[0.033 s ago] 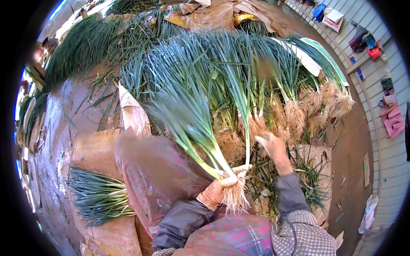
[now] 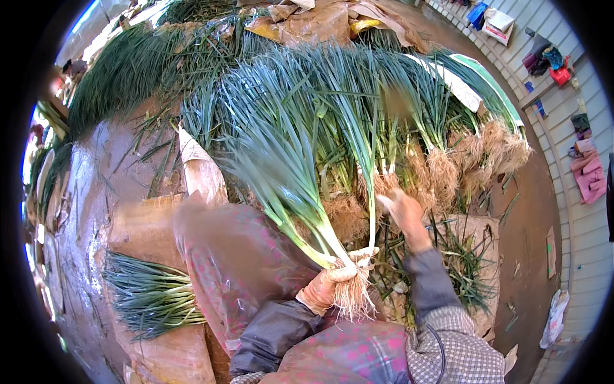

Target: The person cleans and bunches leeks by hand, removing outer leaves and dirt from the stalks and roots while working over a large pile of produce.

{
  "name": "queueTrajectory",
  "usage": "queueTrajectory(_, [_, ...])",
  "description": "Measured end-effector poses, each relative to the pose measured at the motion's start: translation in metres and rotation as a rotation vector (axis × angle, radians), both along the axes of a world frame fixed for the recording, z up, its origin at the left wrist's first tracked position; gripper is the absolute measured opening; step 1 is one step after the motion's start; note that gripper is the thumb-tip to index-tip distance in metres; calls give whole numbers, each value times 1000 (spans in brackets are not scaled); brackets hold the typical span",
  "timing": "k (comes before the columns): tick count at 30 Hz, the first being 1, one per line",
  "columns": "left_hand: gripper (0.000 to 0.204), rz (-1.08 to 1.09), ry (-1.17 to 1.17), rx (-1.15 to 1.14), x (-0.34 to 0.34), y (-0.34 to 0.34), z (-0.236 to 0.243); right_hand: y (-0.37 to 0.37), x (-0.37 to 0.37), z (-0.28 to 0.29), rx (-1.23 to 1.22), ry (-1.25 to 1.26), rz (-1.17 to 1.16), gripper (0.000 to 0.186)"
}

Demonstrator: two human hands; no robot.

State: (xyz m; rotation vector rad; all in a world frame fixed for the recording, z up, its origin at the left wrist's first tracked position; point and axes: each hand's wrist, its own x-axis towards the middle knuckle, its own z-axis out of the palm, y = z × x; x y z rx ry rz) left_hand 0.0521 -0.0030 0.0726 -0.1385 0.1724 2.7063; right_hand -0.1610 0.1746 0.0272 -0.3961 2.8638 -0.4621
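My left hand [image 2: 320,291], in a pale orange glove, is closed round the white root ends of a few green onions [image 2: 339,246]. Their stringy roots [image 2: 354,297] hang out below the fist, and the long green leaves fan up and left. One stalk [image 2: 371,211] stands upright, apart from the rest of the handful. Just right of that stalk is my right hand [image 2: 406,217], its fingers partly stretched and apart, with nothing visible in them. Beyond both hands lies a wide row of green onions [image 2: 307,89] with brown, soil-tinged roots [image 2: 441,173] toward me.
A cleaned bundle of green onions [image 2: 153,294] lies at left on brown sacking [image 2: 166,355]. Leaf scraps [image 2: 464,262] litter the ground near my right arm. Another onion heap [image 2: 121,77] is far left. Bags and cloths [image 2: 588,169] hang along the pale wall [image 2: 591,256].
My right hand has shifted slightly up and left, nearer the upright stalk. My left hand keeps its hold on the green onions.
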Motion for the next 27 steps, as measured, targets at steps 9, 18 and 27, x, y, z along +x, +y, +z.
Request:
queueTrajectory(9, [33,235,-11,-123,-10,-3,-1,-8,7,76,-40,394,15,27])
queueTrajectory(18, [35,214,-21,-219,-23,-4,-3,8,78,69,-171,841,239,13])
queueTrajectory(27, [47,332,-216,-282,-9,-3,-21,-31,77,96,-788,-516,-68,46])
